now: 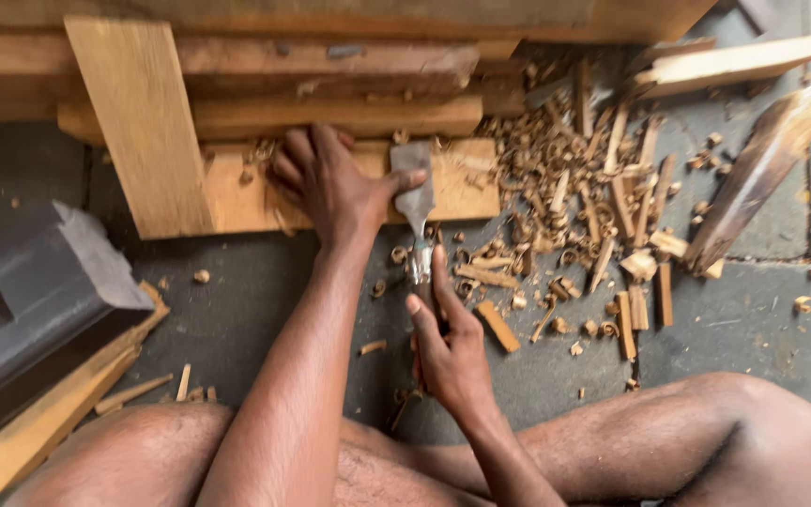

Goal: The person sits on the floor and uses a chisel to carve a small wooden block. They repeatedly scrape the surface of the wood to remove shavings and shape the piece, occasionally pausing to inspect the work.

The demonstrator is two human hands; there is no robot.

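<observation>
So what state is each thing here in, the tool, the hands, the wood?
chisel: blade resting on the board, handle gripped
left hand: pressed flat on the board beside the blade
right hand: closed round the chisel handle
board: lying flat on the floor
wood shavings: scattered loose on the floor

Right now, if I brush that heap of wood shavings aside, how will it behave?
The wood shavings look thin and curled, so they would probably scatter lightly and crumble rather than move as one mass. The short offcut sticks among them seem stiff and would likely slide or tumble. The dark floor looks flat, so little should roll far.
</observation>
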